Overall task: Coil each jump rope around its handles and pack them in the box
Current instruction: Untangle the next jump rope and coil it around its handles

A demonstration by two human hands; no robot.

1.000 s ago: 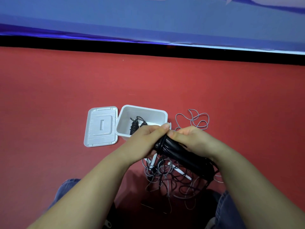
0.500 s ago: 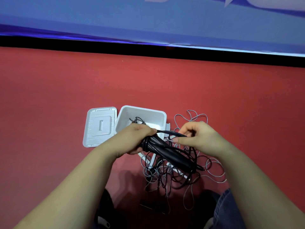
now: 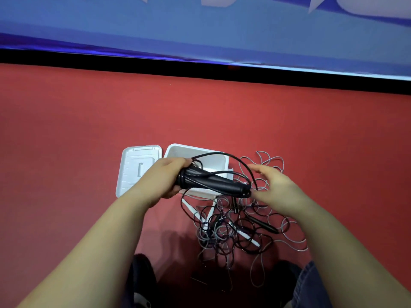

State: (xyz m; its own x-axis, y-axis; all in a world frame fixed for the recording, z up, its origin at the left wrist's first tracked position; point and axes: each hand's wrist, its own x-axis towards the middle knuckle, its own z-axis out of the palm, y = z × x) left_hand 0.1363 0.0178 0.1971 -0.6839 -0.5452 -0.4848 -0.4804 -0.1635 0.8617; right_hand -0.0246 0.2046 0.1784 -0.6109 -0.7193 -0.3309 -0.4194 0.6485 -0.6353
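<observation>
- Left hand [image 3: 163,180]: grip closed around one end of the black handles [image 3: 213,182], held level above the near wall of the white box [image 3: 219,160]; a black cord loop [image 3: 224,154] arcs over them.
- Right hand [image 3: 278,187]: fingers spread, grip empty, just beside the handles' far end.
- Box: open on the red floor [image 3: 89,130]; lid [image 3: 136,168] flat at its left.
- Tangled ropes [image 3: 233,227]: loose on the floor, near side of the box.

Red floor [image 3: 89,134] — blue wall [image 3: 200,30]
</observation>
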